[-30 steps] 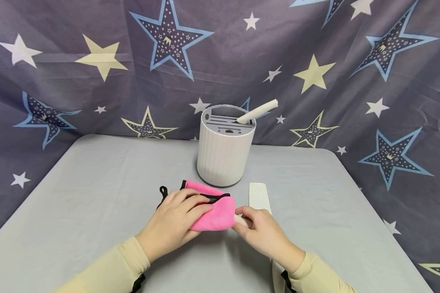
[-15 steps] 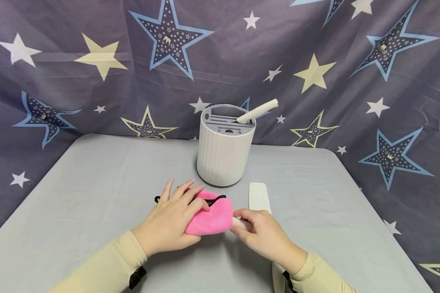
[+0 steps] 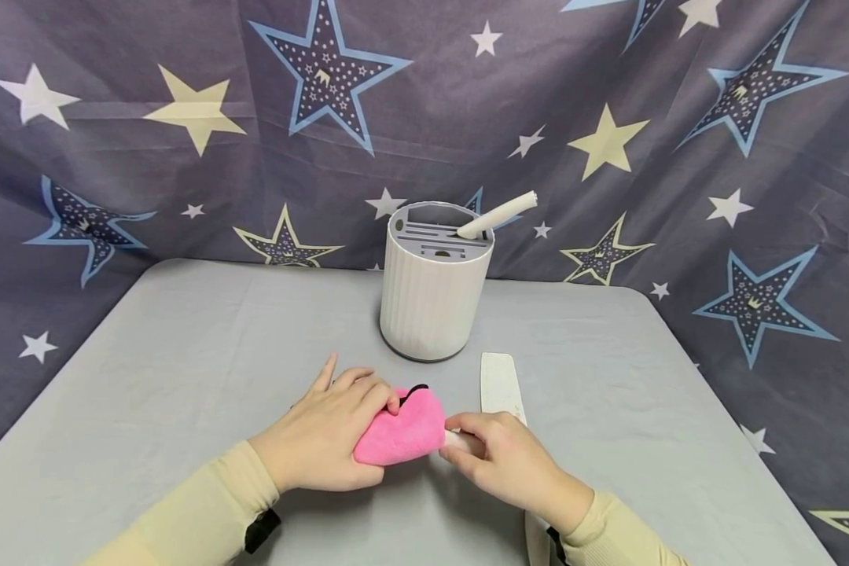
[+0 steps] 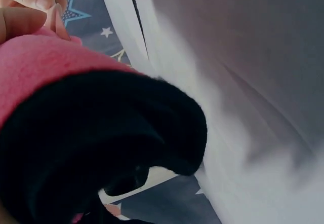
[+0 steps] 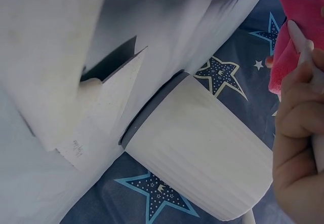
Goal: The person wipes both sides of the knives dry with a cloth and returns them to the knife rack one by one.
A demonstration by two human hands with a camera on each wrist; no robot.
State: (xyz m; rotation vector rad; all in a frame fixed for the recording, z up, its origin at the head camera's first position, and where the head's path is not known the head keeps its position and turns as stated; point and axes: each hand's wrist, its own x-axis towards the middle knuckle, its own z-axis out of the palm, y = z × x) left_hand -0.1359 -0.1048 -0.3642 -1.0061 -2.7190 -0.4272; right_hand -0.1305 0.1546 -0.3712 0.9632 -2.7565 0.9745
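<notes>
My left hand (image 3: 325, 436) grips a folded pink cloth (image 3: 406, 432) with black edging, above the middle of the table. The cloth's dark edge (image 4: 111, 112) fills much of the left wrist view. My right hand (image 3: 509, 464) holds a white handle (image 3: 464, 442) whose far end goes into the cloth. Whatever is joined to it is hidden inside the folds. Under and beyond the right hand lies a flat white blade-shaped piece (image 3: 501, 385), with small writing on it in the right wrist view.
Behind the hands stands a ribbed white knife block (image 3: 431, 306) with a grey slotted top. Another white handle (image 3: 498, 216) leans out of it to the right. The grey table (image 3: 205, 346) ends at a star-patterned curtain (image 3: 460, 102).
My left hand has shifted slightly down and left, closing further round the cloth, which is more bunched. The right hand has moved slightly down with the white handle.
</notes>
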